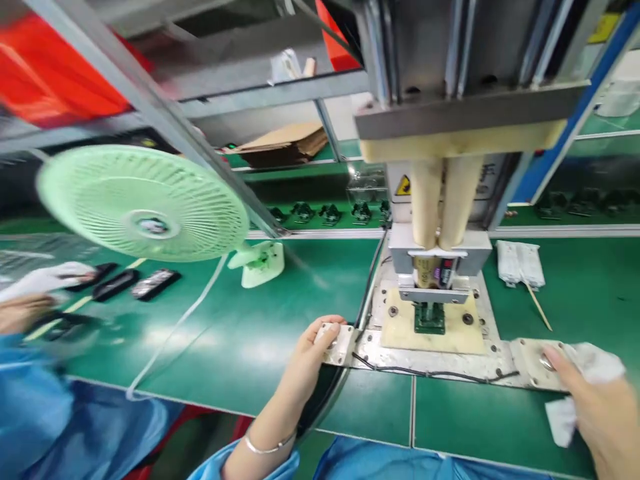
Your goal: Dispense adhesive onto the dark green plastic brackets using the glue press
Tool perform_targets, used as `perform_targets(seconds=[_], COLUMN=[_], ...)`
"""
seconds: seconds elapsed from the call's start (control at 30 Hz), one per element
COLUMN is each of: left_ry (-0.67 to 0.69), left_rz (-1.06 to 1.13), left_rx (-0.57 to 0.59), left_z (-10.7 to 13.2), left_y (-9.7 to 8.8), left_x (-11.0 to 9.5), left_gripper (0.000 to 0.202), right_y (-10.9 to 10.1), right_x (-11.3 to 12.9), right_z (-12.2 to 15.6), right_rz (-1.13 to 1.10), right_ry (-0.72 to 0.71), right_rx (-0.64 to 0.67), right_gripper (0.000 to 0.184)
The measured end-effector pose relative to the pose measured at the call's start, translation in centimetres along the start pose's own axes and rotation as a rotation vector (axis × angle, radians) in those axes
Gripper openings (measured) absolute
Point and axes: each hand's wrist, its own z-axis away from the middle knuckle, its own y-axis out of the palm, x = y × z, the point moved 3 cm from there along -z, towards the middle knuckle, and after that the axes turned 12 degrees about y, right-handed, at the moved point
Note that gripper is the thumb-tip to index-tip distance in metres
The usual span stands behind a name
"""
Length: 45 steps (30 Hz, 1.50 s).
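Note:
My left hand (316,347) grips the left push-button block (340,345) of a small press, its thumb lying on the block's top. At the other end, my right hand (595,400), blurred, has its thumb on the metal button of the right block (537,363). A crumpled white cloth (597,362) shows on both sides of that hand, its other fingers hidden. Between the blocks, a dark green part (429,319) sits in the cream-coloured fixture (393,330). Above it, printed cylindrical batteries (434,272) stand in a metal holder, directly beneath two cream press rods (443,200).
A green fan (145,207) stands left, its white cord (185,320) crossing the table. Beyond it a co-worker's gloved hand (47,280) is near black housings (115,285). White cases (520,263) lie right. Small dark parts (330,213) line the back shelf under cardboard (285,143).

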Motion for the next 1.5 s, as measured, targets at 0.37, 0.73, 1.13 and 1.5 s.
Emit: perform_targets(seconds=[0.37,0.73,1.13,1.5], left_ry=[-0.066,-0.052,-0.025,0.127], left_rz=[0.017,0.021,0.014,-0.305], left_rx=[-0.035,-0.038,-0.018,-0.090], left_z=[-0.1,0.1,0.1,0.4], left_y=[0.8,1.1,1.1,0.3], left_x=[-1.0,-1.0,-0.9,-2.1], left_gripper=[0.054,0.050,0.050,0.047], right_y=[1.0,0.4,0.3,0.3], right_x=[2.8,2.1,2.1,1.8], right_z=[1.5,1.0,1.0,1.0], right_rz=[-0.014,-0.037,-0.063,-0.076], right_ry=[-0.081,-0.072,-0.073,-0.039], right_rx=[0.061,0.025,0.010,0.007], right_gripper=[0.042,0.044,0.044,0.045])
